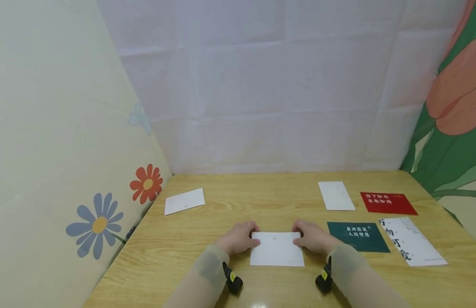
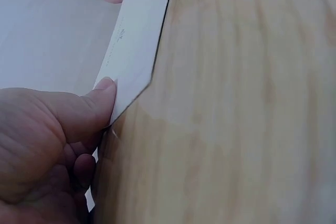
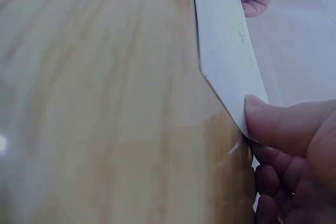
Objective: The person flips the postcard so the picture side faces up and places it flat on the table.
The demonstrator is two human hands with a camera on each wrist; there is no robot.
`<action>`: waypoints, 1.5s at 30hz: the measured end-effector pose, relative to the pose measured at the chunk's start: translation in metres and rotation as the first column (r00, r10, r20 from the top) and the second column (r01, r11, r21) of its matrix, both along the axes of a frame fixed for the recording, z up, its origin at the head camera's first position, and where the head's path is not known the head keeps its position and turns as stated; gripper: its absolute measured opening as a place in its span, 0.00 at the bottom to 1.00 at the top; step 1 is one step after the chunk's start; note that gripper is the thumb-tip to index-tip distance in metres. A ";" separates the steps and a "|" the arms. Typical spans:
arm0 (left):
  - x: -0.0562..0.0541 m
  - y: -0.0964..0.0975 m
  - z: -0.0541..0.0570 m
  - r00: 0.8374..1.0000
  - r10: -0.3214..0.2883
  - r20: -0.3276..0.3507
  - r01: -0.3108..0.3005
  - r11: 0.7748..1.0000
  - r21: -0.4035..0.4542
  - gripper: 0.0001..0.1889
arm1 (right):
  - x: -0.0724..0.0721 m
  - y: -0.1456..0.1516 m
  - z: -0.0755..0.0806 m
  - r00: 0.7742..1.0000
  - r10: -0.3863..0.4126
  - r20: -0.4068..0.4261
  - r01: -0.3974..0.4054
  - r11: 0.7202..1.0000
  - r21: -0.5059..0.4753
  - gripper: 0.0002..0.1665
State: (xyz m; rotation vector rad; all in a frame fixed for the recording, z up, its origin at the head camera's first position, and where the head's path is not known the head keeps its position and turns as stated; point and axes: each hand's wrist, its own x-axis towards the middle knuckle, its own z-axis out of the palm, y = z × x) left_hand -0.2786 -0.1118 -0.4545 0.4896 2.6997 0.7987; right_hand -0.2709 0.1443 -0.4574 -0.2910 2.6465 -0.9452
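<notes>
A white card (image 1: pixel 276 252) with small faint print near its far edge lies between the two hands in the head view. My left hand (image 1: pixel 239 238) pinches its left edge, the thumb on top and the fingers curled beneath. On the opposite edge my right hand (image 1: pixel 313 238) grips in the same way. In the left wrist view the left thumb (image 2: pixel 100 100) presses on the card (image 2: pixel 134 40) near a corner. The right wrist view has the right thumb (image 3: pixel 278 124) on the card (image 3: pixel 226 40); its near edge is close over the wooden table.
Rightward on the table (image 1: pixel 261 196) lie a dark green card (image 1: pixel 363 244), a red card (image 1: pixel 396 206), a white card with large black characters (image 1: pixel 415 248) and a plain white card (image 1: pixel 336 195). Another white card (image 1: pixel 185 201) lies at the back left. A pale cloth (image 1: pixel 280 107) hangs behind.
</notes>
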 end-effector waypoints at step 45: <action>0.009 0.016 0.051 0.921 0.008 -0.390 0.024 0.997 0.079 0.04 | 0.015 0.021 0.055 0.942 -0.080 -0.326 0.045 0.992 -0.115 0.02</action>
